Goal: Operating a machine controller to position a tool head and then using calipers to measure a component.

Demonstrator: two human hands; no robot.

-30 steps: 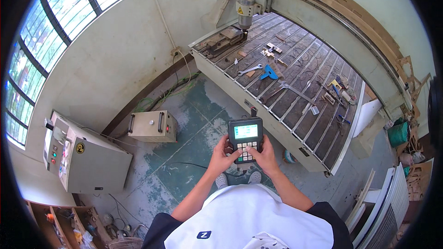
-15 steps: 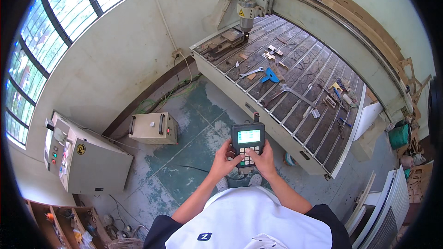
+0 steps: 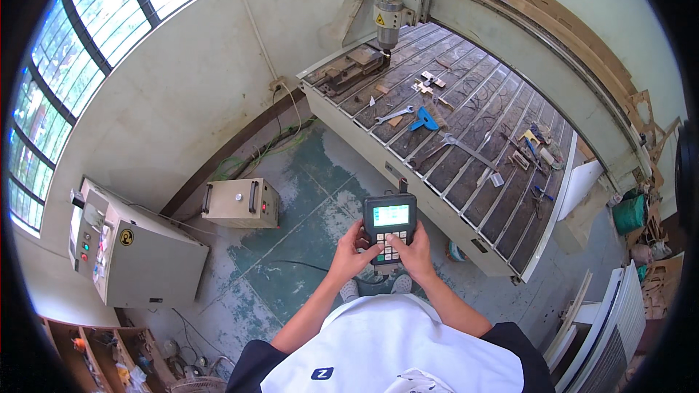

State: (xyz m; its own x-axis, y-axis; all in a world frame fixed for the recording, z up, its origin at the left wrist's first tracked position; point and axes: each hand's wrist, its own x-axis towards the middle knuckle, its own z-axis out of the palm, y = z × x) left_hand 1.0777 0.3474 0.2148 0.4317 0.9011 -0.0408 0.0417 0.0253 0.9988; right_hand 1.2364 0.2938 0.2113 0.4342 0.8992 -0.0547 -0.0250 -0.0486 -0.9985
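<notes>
Between both hands I hold a black handheld CNC controller (image 3: pixel 373 223) with a lit screen and a keypad, out in front of my body. My left hand (image 3: pixel 351 253) is closed round its left side, the thumb on the lower keys. On the right side my right hand (image 3: pixel 413 249) grips it, with its thumb on the keypad near the middle. Ahead and to the right stands a large CNC router with a slotted bed (image 3: pixel 466 138). Its spindle (image 3: pixel 388 18) hangs over the far left of the bed, close to a machine vise (image 3: pixel 353 67).
On the bed lie a wrench (image 3: pixel 394 114), a blue-handled brush (image 3: pixel 424 119) and several loose tools. A beige box with handles (image 3: pixel 242 204) stands on the floor at left, near a control cabinet (image 3: pixel 149 247). Cables run along the wall. White panels (image 3: pixel 604 327) lean at lower right.
The view has shifted very slightly. Both hands keep their hold on the controller, thumbs still on the keys. The spindle shows no clear movement.
</notes>
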